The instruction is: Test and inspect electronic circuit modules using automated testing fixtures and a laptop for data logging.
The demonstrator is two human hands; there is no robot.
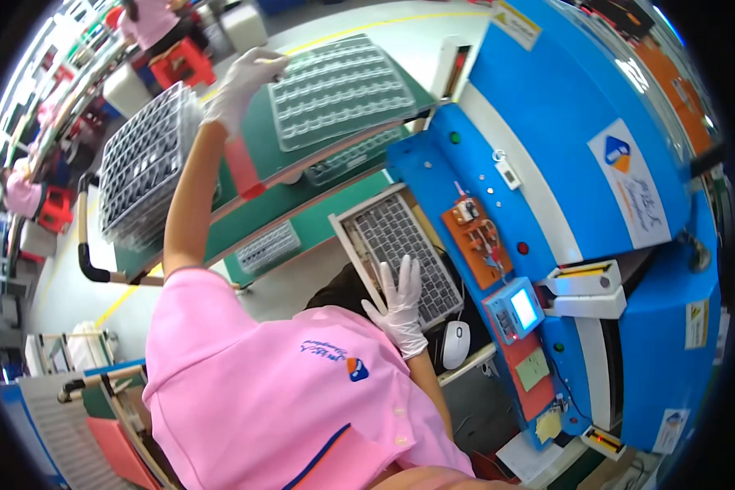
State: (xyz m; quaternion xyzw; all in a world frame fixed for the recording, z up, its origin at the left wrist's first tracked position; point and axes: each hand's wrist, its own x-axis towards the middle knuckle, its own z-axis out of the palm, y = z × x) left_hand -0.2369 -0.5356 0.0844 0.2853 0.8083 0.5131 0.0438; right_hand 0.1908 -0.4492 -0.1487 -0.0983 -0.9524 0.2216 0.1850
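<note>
My left hand [247, 79], in a white glove, reaches far out and grips the left edge of a clear plastic blister tray [343, 90]. The tray lies on top of a green shelf [261, 155]. My right hand [400, 306], also gloved, rests flat with its fingers spread on the near end of a grey keyboard [396, 241]. It holds nothing. A white mouse [456, 343] lies just right of that hand. My pink shirt fills the lower middle of the view.
A tall stack of clear trays [147, 163] stands on a cart at the left. A big blue machine [596, 163] with a small screen [521, 309] and an orange panel [475, 237] fills the right. People in pink sit by red stools [184, 61] at the far left.
</note>
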